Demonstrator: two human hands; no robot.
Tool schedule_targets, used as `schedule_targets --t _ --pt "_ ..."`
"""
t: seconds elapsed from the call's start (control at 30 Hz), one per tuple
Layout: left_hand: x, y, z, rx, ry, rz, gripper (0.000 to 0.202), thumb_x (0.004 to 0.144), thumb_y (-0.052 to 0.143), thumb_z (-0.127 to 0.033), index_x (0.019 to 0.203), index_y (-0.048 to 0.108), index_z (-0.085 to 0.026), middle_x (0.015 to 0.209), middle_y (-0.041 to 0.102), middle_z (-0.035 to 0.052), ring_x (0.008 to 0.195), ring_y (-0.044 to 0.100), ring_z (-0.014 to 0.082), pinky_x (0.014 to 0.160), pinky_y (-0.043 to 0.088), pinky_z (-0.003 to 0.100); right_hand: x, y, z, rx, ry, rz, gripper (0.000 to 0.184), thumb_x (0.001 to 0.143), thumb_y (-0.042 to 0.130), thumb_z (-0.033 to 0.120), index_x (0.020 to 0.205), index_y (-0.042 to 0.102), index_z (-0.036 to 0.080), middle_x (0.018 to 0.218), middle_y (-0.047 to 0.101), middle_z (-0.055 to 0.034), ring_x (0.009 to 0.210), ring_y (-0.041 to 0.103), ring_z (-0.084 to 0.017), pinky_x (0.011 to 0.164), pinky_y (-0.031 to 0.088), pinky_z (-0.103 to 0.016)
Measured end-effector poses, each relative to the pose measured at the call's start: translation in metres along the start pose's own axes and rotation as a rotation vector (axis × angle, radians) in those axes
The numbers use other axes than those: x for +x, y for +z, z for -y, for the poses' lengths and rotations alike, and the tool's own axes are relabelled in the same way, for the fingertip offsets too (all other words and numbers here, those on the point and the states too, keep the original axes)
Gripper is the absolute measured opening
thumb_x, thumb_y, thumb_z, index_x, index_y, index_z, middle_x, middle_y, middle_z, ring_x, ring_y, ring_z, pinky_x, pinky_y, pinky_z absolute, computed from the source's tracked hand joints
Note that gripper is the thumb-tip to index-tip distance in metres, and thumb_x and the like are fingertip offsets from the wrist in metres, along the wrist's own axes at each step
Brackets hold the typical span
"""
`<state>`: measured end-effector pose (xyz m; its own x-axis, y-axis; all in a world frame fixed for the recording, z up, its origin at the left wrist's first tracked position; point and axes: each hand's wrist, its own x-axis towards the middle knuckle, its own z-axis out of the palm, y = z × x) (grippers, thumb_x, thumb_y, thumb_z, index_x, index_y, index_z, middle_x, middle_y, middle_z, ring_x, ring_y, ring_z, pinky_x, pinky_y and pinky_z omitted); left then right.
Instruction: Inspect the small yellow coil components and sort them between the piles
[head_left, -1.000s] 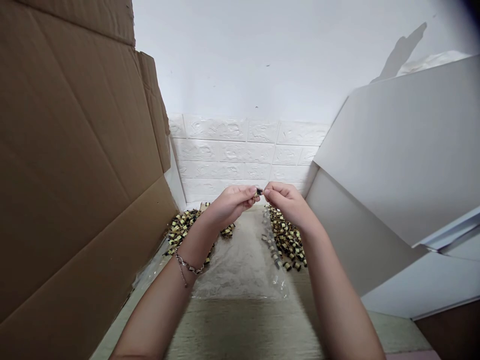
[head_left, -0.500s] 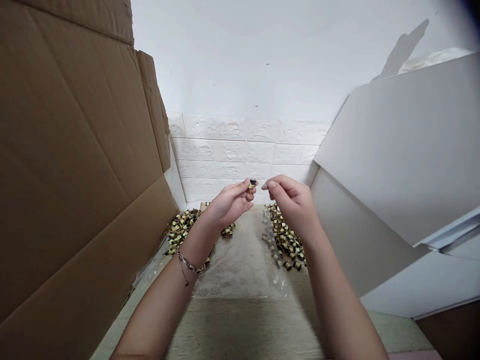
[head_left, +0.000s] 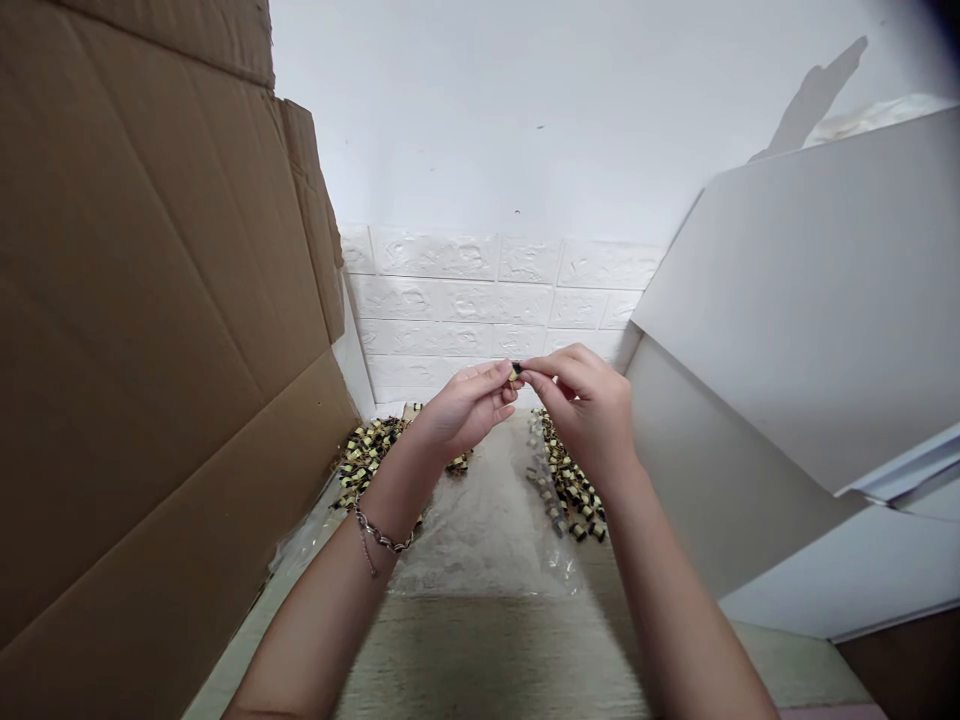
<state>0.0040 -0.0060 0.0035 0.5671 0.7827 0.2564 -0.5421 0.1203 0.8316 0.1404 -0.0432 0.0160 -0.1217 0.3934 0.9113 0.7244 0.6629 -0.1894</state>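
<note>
My left hand [head_left: 463, 408] and my right hand [head_left: 586, 404] meet fingertip to fingertip above the table, both pinching one small black and yellow part [head_left: 515, 373] between them. A thin bracelet [head_left: 379, 537] circles my left wrist. Below the left hand lies a heap of the same small parts [head_left: 365, 458]. Another heap of small parts [head_left: 570, 482] lies under my right hand. Both heaps rest on a clear plastic sheet [head_left: 480, 535] spread over the table.
A tall brown cardboard wall [head_left: 150, 340] stands on the left. A white box [head_left: 810, 330] with a raised flap stands on the right. Behind the heaps is a white wall with brick-pattern panels [head_left: 495, 300]. The table's wood-look top [head_left: 495, 660] shows near me.
Half a second ago the hands were apart, the part held only in my left fingers. My right fingertips have now come back onto the part.
</note>
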Motion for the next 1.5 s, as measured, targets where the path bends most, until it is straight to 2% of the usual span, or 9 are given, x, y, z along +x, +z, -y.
schedule_targets --t 0.27,0.73,1.2,1.4,1.5 --pt "0.001 0.000 -0.001 0.056 0.034 0.001 0.013 0.074 0.058 -0.025 0.073 0.057 -0.013 0.067 0.049 -0.0019 0.061 0.044 0.0040 0.061 0.034 0.018 -0.001 0.002 0.001 -0.032 -0.040 -0.027 0.013 0.078 0.051 0.017 0.080 0.064 0.021 0.071 0.060 -0.0008 0.063 0.054 -0.011 0.057 0.043 -0.023" --pt "0.002 0.001 -0.003 0.163 0.070 -0.037 0.015 0.071 0.060 -0.025 0.065 0.058 -0.012 0.063 0.048 -0.0005 0.060 0.040 0.0056 0.058 0.030 0.019 -0.003 0.005 -0.003 -0.129 -0.118 0.012 0.012 0.079 0.051 0.016 0.082 0.062 0.020 0.073 0.058 -0.0010 0.067 0.055 -0.010 0.059 0.042 -0.020" --pt "0.006 -0.007 -0.001 0.161 0.090 -0.047 0.014 0.070 0.061 -0.025 0.067 0.060 -0.011 0.064 0.051 -0.0001 0.061 0.043 0.0056 0.059 0.032 0.018 -0.003 0.011 -0.006 -0.088 -0.056 0.030 0.012 0.079 0.050 0.017 0.081 0.062 0.020 0.073 0.058 -0.0003 0.068 0.054 -0.010 0.061 0.042 -0.020" --pt "0.008 -0.011 0.001 0.104 0.039 -0.114 0.016 0.070 0.061 -0.030 0.072 0.058 -0.014 0.070 0.054 -0.0010 0.067 0.048 0.0064 0.067 0.035 0.020 -0.002 0.010 -0.007 -0.096 -0.058 0.092 0.015 0.079 0.050 0.023 0.090 0.059 0.020 0.079 0.059 -0.0021 0.069 0.053 -0.011 0.059 0.041 -0.022" --pt "0.007 -0.011 0.001 0.069 0.016 -0.117 0.017 0.071 0.060 -0.031 0.074 0.057 -0.015 0.074 0.054 -0.0017 0.072 0.049 0.0071 0.072 0.035 0.022 -0.003 0.012 -0.008 -0.116 -0.080 0.077 0.016 0.081 0.047 0.024 0.091 0.059 0.020 0.079 0.059 -0.0027 0.070 0.054 -0.012 0.059 0.041 -0.022"
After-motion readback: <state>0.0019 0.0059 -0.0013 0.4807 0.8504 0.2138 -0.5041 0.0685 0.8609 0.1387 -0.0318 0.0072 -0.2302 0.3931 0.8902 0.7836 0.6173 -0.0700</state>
